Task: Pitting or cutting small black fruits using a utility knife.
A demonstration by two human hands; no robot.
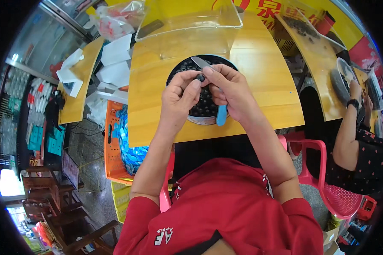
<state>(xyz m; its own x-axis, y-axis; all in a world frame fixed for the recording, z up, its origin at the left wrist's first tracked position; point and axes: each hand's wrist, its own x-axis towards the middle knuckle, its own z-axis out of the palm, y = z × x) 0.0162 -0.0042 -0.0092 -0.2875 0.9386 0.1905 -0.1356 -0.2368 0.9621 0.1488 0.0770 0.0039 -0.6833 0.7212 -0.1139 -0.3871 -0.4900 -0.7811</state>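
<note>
Over a round bowl (202,120) full of small dark round pieces (205,106), my two hands meet. My left hand (181,95) pinches one small black round piece (200,77) between thumb and fingertips; its exact kind is hard to tell. My right hand (232,89) is closed around a knife (221,115) with a blue handle. The knife's grey blade points up and to the left past my fingers, and the handle's end sticks out below my palm. My right thumb and fingertips are close against the held piece.
A clear plastic tub (189,36) stands behind the bowl on the wooden table (268,89). To the left are an orange crate (115,146) with blue packets and white boxes (115,53). At the right, another person's arm (349,131) reaches over a second bowl (339,83) beside pink chairs (317,170).
</note>
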